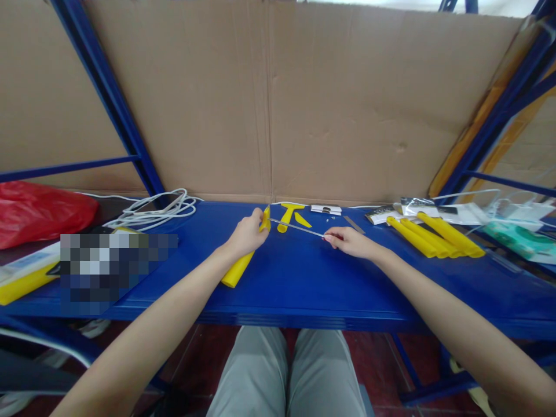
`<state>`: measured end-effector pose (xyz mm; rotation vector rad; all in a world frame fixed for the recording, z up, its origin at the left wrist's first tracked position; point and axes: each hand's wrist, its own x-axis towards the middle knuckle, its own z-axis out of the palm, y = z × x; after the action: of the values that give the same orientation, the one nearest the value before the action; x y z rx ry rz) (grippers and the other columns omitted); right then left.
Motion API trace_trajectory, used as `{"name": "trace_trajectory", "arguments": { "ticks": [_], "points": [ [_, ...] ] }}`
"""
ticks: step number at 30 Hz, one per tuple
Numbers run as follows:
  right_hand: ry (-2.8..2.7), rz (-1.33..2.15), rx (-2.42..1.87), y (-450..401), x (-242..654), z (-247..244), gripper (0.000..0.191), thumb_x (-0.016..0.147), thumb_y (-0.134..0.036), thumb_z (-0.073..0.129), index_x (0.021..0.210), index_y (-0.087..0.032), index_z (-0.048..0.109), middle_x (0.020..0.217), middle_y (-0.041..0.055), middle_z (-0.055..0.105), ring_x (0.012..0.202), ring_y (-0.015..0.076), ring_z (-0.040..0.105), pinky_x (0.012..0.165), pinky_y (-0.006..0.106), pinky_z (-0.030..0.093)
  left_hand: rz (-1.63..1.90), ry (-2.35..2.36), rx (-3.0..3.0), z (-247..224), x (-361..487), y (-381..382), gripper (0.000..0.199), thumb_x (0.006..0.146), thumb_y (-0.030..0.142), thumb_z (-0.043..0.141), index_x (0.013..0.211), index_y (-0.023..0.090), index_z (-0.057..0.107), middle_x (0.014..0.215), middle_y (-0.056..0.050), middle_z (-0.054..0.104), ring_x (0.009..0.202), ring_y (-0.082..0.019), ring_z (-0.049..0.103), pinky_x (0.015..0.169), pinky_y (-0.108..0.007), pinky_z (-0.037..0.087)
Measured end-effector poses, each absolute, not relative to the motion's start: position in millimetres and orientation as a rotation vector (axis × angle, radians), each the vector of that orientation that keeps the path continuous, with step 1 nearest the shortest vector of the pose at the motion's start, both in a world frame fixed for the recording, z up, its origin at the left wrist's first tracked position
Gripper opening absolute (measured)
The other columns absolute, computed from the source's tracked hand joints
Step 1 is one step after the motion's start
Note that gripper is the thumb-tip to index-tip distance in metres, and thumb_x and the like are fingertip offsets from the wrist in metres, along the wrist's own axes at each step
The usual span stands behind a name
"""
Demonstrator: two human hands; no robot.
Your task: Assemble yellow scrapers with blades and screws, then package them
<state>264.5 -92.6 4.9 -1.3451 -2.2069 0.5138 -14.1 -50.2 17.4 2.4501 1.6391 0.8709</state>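
My left hand (251, 233) is closed around a yellow tube-like handle (238, 271), whose lower end slants toward the table's front edge. My right hand (347, 240) pinches the right end of a thin metal strip (297, 227). The strip's left end reaches the yellow piece at my left fingers; whether it goes inside is too small to tell. Just behind the strip lie a yellow T-shaped piece (284, 219) and a small yellow wedge (303, 220). A flat grey strip (354, 225) rests behind my right hand.
Several yellow tubes (434, 237) lie at the right by plastic packets. A white packet (325, 209) is at the back of the blue table (304, 284). Coiled white cable (160, 208), a red bag (43, 211) and another yellow tube (28, 284) are on the left. Cardboard stands behind.
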Motion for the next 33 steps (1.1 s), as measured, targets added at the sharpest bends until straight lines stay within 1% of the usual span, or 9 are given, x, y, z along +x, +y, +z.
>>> {"name": "trace_trajectory", "arguments": {
  "ticks": [3,6,9,12,15,19,23,27,33],
  "points": [
    [-2.172,0.496,-1.331,-90.0,265.0,-1.4,0.026,0.076,-0.045,0.053,0.080,-0.020,0.049,0.068,0.0014,0.058,0.061,0.0148,0.052,0.058,0.028,0.040,0.804,1.695,2.429,19.4,-13.4,-51.4,0.019,0.073,0.018,0.053,0.084,0.023,0.038,0.085,-0.010,0.066,0.076,-0.027,0.066,0.064,-0.032,0.046],
    [-2.130,0.415,-1.340,-88.6,267.1,-4.1,0.028,0.070,-0.040,0.062,0.076,-0.022,0.042,0.073,0.0013,0.059,0.062,0.0147,0.052,0.057,0.027,0.040,0.770,1.707,2.428,19.5,-13.0,-52.0,0.018,0.074,0.018,0.052,0.086,0.022,0.038,0.088,-0.009,0.066,0.081,-0.026,0.066,0.067,-0.030,0.046],
    [-2.137,0.307,-1.382,-90.0,267.6,-2.0,0.023,0.074,-0.037,0.058,0.074,-0.022,0.041,0.072,0.0022,0.060,0.061,0.0156,0.054,0.056,0.027,0.039,0.777,1.703,2.434,18.0,-13.7,-51.6,0.019,0.076,0.019,0.051,0.088,0.022,0.038,0.091,-0.011,0.066,0.086,-0.027,0.065,0.069,-0.031,0.046],
    [-2.194,0.171,-1.433,-92.7,265.8,1.6,0.016,0.078,-0.036,0.054,0.077,-0.022,0.046,0.072,0.0032,0.061,0.062,0.0169,0.055,0.058,0.029,0.039,0.778,1.679,2.444,17.5,-14.4,-52.0,0.018,0.077,0.019,0.050,0.090,0.021,0.039,0.090,-0.011,0.066,0.086,-0.027,0.065,0.069,-0.032,0.046],
    [-2.233,0.167,-1.414,-93.3,264.3,1.9,0.012,0.081,-0.033,0.050,0.081,-0.021,0.050,0.075,0.0045,0.063,0.065,0.0174,0.057,0.060,0.029,0.040,0.752,1.679,2.446,19.2,-14.2,-53.8,0.018,0.077,0.019,0.049,0.091,0.021,0.039,0.089,-0.011,0.066,0.085,-0.029,0.065,0.069,-0.033,0.046],
    [-2.229,0.311,-1.323,-90.2,264.6,-3.5,0.018,0.082,-0.037,0.047,0.080,-0.020,0.050,0.072,0.0042,0.061,0.063,0.0165,0.056,0.059,0.029,0.041,0.727,1.720,2.432,22.2,-13.2,-56.2,0.018,0.076,0.018,0.049,0.091,0.021,0.039,0.091,-0.012,0.066,0.086,-0.029,0.065,0.069,-0.033,0.045],
    [-2.181,0.419,-1.293,-88.1,266.0,-7.4,0.022,0.075,-0.040,0.056,0.078,-0.021,0.045,0.069,0.0018,0.060,0.060,0.0153,0.054,0.055,0.027,0.040,0.703,1.705,2.445,22.9,-12.8,-56.7,0.018,0.077,0.018,0.049,0.091,0.021,0.038,0.088,-0.011,0.066,0.081,-0.027,0.066,0.067,-0.031,0.045],
    [-2.162,0.316,-1.299,-89.3,266.0,-4.7,0.023,0.074,-0.037,0.059,0.074,-0.022,0.041,0.070,0.0014,0.059,0.059,0.0140,0.052,0.055,0.026,0.038,0.706,1.716,2.453,23.2,-13.5,-55.9,0.018,0.077,0.018,0.049,0.091,0.021,0.038,0.093,-0.012,0.066,0.084,-0.027,0.066,0.068,-0.031,0.045],
    [-2.241,0.203,-1.336,-90.6,263.4,-1.8,0.022,0.085,-0.038,0.044,0.073,-0.020,0.051,0.063,0.0017,0.057,0.056,0.0140,0.051,0.054,0.026,0.036,0.700,1.708,2.459,23.3,-15.0,-53.7,0.018,0.077,0.017,0.049,0.090,0.021,0.038,0.090,-0.011,0.065,0.080,-0.025,0.066,0.066,-0.029,0.045]
  ]
}}
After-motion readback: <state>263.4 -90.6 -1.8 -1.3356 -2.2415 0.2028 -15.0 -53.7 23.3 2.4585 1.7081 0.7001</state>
